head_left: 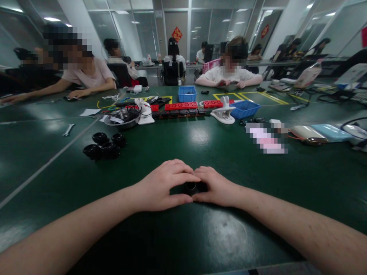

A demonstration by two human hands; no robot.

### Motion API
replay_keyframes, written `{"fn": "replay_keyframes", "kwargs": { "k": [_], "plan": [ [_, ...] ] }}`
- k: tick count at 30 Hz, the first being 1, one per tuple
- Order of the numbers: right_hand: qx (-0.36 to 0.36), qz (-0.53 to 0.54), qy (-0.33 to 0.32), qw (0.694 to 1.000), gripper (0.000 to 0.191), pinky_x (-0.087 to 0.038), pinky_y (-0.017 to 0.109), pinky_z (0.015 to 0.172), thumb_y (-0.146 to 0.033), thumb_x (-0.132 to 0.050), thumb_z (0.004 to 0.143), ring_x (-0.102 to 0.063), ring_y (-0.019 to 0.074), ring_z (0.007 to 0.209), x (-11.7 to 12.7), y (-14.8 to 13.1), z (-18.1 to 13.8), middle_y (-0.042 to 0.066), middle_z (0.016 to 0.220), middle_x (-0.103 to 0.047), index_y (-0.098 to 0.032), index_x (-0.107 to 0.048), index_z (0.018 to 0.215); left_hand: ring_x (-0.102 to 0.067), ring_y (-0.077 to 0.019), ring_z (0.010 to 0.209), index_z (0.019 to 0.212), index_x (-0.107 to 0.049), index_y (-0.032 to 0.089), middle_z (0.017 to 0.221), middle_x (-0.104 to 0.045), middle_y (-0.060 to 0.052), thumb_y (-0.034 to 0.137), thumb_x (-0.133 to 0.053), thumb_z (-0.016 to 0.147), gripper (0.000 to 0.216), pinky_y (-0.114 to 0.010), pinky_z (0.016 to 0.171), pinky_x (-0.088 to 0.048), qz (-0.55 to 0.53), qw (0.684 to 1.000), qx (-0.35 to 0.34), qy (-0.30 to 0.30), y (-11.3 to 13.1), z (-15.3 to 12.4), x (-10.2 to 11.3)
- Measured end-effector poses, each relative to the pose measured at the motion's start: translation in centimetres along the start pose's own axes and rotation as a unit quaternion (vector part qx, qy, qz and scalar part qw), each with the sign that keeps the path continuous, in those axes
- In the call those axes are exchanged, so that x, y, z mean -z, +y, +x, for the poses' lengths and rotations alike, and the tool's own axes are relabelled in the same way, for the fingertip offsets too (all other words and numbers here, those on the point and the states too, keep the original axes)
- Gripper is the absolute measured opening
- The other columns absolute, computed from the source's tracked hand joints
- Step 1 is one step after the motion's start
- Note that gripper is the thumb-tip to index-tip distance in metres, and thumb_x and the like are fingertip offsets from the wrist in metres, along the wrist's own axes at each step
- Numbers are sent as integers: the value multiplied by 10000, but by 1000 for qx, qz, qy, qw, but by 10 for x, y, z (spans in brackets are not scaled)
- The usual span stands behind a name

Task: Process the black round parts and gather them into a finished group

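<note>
Both my hands meet at the middle of the dark green table (pixel 200 236). My left hand (pixel 163 187) curls its fingers and thumb around a small black round part (pixel 192 188). My right hand (pixel 218 185) closes on the same part from the other side. Most of the part is hidden between the fingers. A cluster of several similar black round parts (pixel 104 146) lies on the table to the far left of my hands.
A wrench (pixel 68 130) lies at the left. Red and black power strips (pixel 180 108), a metal bowl (pixel 122 118), two blue bins (pixel 187 93), white clamps (pixel 225 112) and phones (pixel 306 133) line the far side. Other people sit across the table.
</note>
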State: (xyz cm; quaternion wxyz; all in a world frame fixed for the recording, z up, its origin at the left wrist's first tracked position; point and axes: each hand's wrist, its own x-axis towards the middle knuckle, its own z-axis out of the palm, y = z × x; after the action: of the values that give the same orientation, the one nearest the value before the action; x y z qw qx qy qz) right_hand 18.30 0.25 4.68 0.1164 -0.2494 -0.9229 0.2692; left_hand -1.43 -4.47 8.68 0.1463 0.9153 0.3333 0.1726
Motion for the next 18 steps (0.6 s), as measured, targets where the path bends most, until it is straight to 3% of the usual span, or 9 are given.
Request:
{"fn": "replay_keyframes", "kwargs": {
  "k": [3,7,12,18],
  "plan": [
    [48,21,-51,997,314,-369,319,804,-294,-744,661,-519,185,890,7,2,0,29,914,-602,-186,-631,934,-470,-186,1061,1127,-574,200,1134,-595,-27,100,-557,836,309,-309,939,-345,-56,995,-25,-72,1,2,12],
    [80,34,-90,992,278,-370,308,811,-285,-753,653,-517,180,905,11,-1,0,19,923,-595,-196,-652,895,-504,-177,1009,1156,-562,215,1092,-614,-28,79,-578,832,352,-289,887,-383,-75,991,-14,-114,7,4,16],
    [70,21,-83,994,240,-369,277,757,-299,-740,662,-523,158,831,9,-3,0,1,852,-592,-191,-643,853,-547,-189,923,1053,-609,206,960,-620,-27,139,-666,783,284,-306,810,-406,-37,993,30,-109,15,4,11],
    [-22,-33,-21,999,339,-343,268,635,-380,-756,586,-488,152,668,-2,-17,-3,0,689,-546,-143,-578,750,-554,-226,747,792,-609,161,775,-600,-15,342,-786,632,299,-353,675,-420,49,977,205,-35,27,5,-9]
  ]
}}
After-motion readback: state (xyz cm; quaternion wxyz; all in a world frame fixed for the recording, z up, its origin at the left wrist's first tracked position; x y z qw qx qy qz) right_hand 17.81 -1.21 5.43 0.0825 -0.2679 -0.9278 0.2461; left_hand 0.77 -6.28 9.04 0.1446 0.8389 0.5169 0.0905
